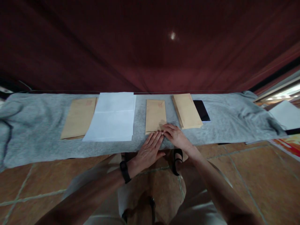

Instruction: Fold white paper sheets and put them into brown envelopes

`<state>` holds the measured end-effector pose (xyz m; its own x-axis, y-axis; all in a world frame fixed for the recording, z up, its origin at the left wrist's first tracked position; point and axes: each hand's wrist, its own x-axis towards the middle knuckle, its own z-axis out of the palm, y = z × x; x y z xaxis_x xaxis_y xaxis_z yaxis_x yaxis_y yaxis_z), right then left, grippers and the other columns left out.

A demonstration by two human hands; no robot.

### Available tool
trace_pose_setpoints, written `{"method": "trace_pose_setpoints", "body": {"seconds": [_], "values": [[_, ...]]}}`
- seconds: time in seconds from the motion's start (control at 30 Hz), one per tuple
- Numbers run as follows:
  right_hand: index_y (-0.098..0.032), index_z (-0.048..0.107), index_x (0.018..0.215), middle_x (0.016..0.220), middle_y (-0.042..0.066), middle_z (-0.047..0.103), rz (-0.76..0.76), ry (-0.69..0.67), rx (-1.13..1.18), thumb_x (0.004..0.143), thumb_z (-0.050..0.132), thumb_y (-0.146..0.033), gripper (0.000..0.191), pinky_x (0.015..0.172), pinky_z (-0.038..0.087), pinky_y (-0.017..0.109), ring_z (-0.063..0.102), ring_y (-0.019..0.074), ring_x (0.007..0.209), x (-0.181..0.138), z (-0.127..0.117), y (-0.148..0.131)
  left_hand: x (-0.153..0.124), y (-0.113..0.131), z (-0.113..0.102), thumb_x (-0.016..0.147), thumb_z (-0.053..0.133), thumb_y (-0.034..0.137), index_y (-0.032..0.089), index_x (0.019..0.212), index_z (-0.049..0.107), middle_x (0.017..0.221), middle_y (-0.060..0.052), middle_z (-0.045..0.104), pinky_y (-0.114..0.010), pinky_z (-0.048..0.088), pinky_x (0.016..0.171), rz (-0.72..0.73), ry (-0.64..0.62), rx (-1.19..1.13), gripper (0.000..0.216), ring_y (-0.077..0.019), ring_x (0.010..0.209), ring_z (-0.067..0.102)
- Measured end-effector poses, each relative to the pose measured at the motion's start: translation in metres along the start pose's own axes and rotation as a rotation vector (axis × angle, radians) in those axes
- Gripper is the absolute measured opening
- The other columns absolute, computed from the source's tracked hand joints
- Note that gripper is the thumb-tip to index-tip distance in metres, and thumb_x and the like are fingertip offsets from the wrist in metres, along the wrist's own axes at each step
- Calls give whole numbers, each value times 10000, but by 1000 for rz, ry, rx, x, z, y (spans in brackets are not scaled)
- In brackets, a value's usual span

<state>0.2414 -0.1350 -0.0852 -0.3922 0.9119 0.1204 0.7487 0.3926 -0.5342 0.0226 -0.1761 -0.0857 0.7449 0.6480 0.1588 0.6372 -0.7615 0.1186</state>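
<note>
A brown paper envelope (155, 114) lies flat in front of me, its short side toward me and faint red print near its far right corner. My left hand (150, 150) rests at its near edge, palm down with the fingers stretched out and a dark band on the wrist. At the near right corner, my right hand (175, 136) has its fingers bent and pressed together on the envelope's edge. The fingertips of both hands almost meet there. Part of the near edge is hidden under the fingers.
A stack of brown envelopes (188, 111) lies to the right, beside a dark phone (202, 111). On the left are white paper sheets (112, 117) and more brown envelopes (78, 118). All rest on a narrow surface with a grey cloth (229, 115); a dark red curtain (140, 47) hangs behind.
</note>
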Motion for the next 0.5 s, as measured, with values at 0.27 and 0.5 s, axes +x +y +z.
{"method": "trace_pose_setpoints", "body": {"seconds": [0.27, 0.5], "values": [[-206, 664, 1118, 1295, 111, 649, 34, 20, -19, 1005, 496, -222, 203, 1046, 457, 428, 577, 239, 1248, 1, 0, -3, 2, -3, 4, 987, 490, 565, 80, 1583, 283, 1641, -200, 312, -520, 155, 1282, -28, -7, 19, 796, -303, 1552, 234], [-210, 663, 1108, 1288, 110, 644, 25, 21, -26, 1008, 476, -210, 212, 1027, 459, 422, 578, 240, 1236, 1, 2, -3, 2, -4, 5, 971, 523, 567, 85, 1591, 272, 1639, -213, 306, -540, 185, 1275, -28, -16, 32, 824, -314, 1552, 227]]}}
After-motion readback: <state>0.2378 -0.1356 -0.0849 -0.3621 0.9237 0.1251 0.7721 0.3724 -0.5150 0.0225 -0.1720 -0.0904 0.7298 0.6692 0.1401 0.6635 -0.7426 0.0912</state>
